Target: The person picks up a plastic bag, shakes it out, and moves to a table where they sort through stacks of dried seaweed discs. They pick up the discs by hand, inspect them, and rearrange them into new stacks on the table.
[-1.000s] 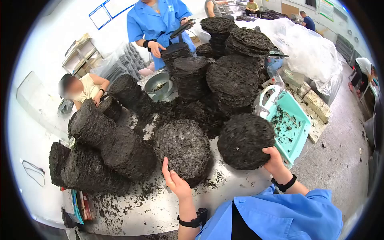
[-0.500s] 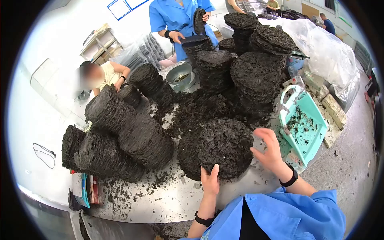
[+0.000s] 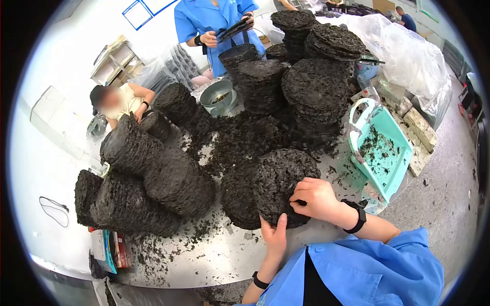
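Note:
A round, dark, rough-textured sheet (image 3: pixel 280 178) stands tilted above the near part of the table. My left hand (image 3: pixel 274 237) holds its lower edge, with the thumb on the front face and the other fingers partly hidden behind. My right hand (image 3: pixel 312 198) is closed in a pinch against the right side of the sheet's face; whatever is between the fingertips is too small to name. Another dark round piece (image 3: pixel 239 196) lies just left of and partly behind the held sheet.
Dark stacks (image 3: pixel 178 181) lean at the left and more stacks (image 3: pixel 316 92) rise at the back. A turquoise dustpan (image 3: pixel 385 158) with scraps is at the right. A metal bowl (image 3: pixel 218 97) sits farther back. Two people work across the table (image 3: pixel 204 260), others farther off.
My right hand has moved left onto the sheet, and its fingers have closed. The co-worker in blue has lowered a dark piece from upright to slanted, with both hands on it.

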`<state>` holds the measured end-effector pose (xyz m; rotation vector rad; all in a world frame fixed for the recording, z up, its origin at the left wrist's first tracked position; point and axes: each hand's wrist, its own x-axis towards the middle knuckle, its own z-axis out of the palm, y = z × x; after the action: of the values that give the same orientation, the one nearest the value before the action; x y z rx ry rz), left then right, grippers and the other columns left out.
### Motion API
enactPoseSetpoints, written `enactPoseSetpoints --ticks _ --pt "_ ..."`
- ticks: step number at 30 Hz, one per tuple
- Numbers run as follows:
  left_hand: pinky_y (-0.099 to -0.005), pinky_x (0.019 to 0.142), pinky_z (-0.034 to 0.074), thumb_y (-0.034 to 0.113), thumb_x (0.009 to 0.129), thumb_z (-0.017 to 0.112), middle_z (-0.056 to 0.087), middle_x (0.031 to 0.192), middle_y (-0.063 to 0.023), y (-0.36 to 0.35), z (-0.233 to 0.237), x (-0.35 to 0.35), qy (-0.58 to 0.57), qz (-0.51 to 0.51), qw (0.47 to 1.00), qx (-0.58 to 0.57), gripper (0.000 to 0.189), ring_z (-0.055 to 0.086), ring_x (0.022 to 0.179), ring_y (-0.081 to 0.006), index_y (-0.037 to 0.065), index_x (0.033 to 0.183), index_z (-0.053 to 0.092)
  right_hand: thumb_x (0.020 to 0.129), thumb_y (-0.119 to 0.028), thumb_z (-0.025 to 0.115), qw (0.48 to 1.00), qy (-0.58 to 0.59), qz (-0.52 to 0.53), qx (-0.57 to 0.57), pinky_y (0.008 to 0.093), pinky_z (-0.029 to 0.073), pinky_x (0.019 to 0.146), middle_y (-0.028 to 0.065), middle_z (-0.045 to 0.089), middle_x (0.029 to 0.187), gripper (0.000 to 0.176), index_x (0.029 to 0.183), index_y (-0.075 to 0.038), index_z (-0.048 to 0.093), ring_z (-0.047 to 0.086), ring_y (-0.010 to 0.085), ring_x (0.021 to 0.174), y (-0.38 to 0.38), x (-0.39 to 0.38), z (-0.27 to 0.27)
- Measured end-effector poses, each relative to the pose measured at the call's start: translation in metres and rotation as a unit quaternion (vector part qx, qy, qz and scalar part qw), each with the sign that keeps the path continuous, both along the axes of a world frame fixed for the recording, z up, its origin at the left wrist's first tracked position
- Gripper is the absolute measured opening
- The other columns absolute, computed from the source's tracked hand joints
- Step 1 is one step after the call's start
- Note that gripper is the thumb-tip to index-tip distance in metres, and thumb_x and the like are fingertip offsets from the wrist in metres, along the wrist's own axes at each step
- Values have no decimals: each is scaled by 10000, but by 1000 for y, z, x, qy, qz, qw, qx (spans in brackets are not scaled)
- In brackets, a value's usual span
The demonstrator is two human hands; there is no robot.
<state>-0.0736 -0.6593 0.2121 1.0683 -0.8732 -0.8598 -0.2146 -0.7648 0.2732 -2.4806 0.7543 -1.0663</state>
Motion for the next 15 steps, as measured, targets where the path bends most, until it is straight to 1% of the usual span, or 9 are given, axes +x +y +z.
enactPoseSetpoints --ticks 1,5,7,9,10,11,13,14,15 --pt "-318 1038 347 51 910 584 507 1285 -99 -2 0 1 54 -1 998 14 507 478 1167 -168 -16 1366 372 662 -94 755 1000 4 0 -2 326 505 611 29 640 758 105 759 -87 717 604 216 687 -1 -3 0" --pt "-320 1039 353 51 908 570 503 1307 -94 -10 4 5 205 -20 978 35 508 481 1177 -177 -12 1374 378 712 -64 752 958 -153 24 242 290 510 669 62 668 805 104 808 -38 721 643 174 767 -12 -46 10" --pt "-344 1031 386 62 902 541 506 1300 -85 -10 1 19 182 5 983 36 482 499 1179 -201 20 1360 396 732 -4 698 898 -258 38 353 272 484 641 70 647 783 38 769 -3 690 613 133 746 -35 -105 -2" --pt "-318 1033 355 63 889 588 506 1317 -88 -7 -9 42 136 42 990 16 493 492 1170 -190 3 1348 418 748 17 640 866 -329 -50 373 273 481 658 70 644 825 146 893 18 657 607 134 747 -67 -183 -22" --pt "-320 992 391 105 881 609 546 1271 -122 -6 -6 51 108 72 991 12 461 529 1122 -200 -20 1299 460 756 13 634 945 -175 -220 170 271 483 683 60 644 849 181 937 15 643 607 129 765 -71 -195 -16" --pt "-320 992 391 105 881 609 546 1271 -122 -4 -5 61 108 85 991 8 461 529 1122 -200 -20 1299 460 765 10 628 928 -10 -368 -55 269 484 708 51 644 874 217 982 11 628 606 125 784 -70 -198 -7" --pt "-329 939 431 143 875 624 583 1202 -173 -4 -9 80 -120 70 988 61 455 568 1064 -214 -50 1261 481 775 9 625 943 -36 -330 6 274 484 737 47 643 890 226 1000 2 621 606 124 807 -60 -180 20" --pt "-358 898 457 187 864 645 603 1142 -211 -6 -12 82 -157 83 981 83 466 604 1011 -264 -69 1222 495 785 9 621 950 -59 -300 69 279 484 765 42 643 907 235 1019 -8 613 607 123 831 -59 -165 32" --pt "-402 988 405 283 866 645 540 1243 -285 -5 -18 81 -190 75 970 131 584 531 1167 -380 -101 1267 462 786 10 633 954 -134 -203 177 291 485 783 52 638 893 205 989 -22 625 603 135 847 -58 -142 31"
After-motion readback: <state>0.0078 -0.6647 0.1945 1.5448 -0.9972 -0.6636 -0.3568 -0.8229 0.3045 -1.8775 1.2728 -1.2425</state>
